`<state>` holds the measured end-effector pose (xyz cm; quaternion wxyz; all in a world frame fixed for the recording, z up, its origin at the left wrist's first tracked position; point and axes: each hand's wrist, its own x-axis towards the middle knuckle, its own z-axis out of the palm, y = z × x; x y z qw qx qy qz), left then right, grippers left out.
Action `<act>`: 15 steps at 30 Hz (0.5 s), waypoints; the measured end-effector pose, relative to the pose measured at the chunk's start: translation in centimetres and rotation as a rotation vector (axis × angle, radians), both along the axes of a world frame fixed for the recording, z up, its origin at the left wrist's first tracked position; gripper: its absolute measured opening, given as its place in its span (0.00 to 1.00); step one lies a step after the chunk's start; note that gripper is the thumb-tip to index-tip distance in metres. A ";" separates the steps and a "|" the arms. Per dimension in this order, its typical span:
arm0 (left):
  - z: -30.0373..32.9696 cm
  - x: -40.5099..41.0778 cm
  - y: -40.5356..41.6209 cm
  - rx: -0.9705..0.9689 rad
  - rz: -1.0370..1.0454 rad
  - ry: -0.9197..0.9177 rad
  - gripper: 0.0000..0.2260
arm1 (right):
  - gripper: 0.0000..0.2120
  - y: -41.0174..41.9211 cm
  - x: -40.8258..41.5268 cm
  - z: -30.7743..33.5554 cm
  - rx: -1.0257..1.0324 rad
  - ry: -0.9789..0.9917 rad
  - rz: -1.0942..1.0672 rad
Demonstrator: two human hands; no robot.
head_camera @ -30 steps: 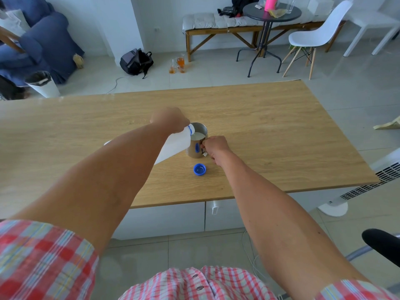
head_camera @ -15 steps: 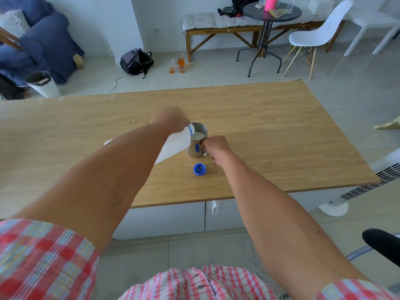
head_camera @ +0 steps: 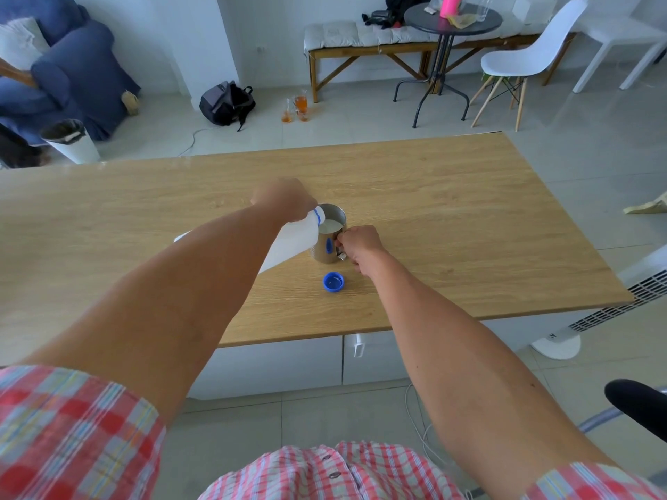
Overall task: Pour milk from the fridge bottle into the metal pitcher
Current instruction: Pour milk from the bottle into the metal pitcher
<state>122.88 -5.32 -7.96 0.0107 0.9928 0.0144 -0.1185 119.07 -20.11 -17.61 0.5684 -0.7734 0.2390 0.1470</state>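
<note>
A: Head view first: what has changed for you over the last second?

B: Almost nothing, and that tells you something. Your left hand [head_camera: 283, 199] is wrapped around the milk bottle [head_camera: 288, 243] just as it was a second ago, with the bottle tipped at the same angle and its blue-ringed neck over the left rim of the metal pitcher [head_camera: 329, 234].

A: And the right?

B: Your right hand [head_camera: 357, 245] stays closed on the pitcher's handle, on the pitcher's right side, bracing it on the wooden table [head_camera: 469, 218]. The pitcher stands upright near the middle of the table and has not shifted.

A: So where does that leave the pour?

B: I'd judge you are in the steady part of it. White milk shows inside the pitcher, well up the wall. Whether the level has risen since the earlier pictures is too fine to tell.

A: Anything to watch?

B: The blue cap [head_camera: 333, 282] lies open side up, just near of the pitcher. You will probably need to right the bottle soon, easing it back so nothing dribbles down the rim.
</note>
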 end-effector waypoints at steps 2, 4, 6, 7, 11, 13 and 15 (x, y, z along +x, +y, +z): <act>0.1 -0.1 0.1 -0.011 0.007 -0.002 0.14 | 0.10 0.0 0.0 0.0 0.001 -0.001 0.000; 0.1 -0.4 0.3 -0.026 0.017 -0.008 0.14 | 0.09 -0.1 0.0 0.0 0.001 -0.003 0.002; 0.0 -0.6 0.5 -0.049 0.035 -0.011 0.14 | 0.09 0.0 0.1 0.0 0.005 0.000 -0.004; -0.1 -0.8 0.6 -0.068 0.048 -0.012 0.15 | 0.09 0.0 0.1 0.0 0.006 0.002 -0.008; -0.5 -1.4 1.4 -0.162 0.115 -0.027 0.16 | 0.09 0.0 -0.2 0.4 0.000 -0.016 0.007; -0.9 -1.9 1.9 -0.219 0.153 -0.041 0.17 | 0.11 -0.1 -0.3 0.6 -0.006 -0.014 0.009; -1.4 -2.5 2.1 -0.283 0.192 -0.054 0.19 | 0.12 -0.2 -0.4 0.7 -0.027 0.004 0.003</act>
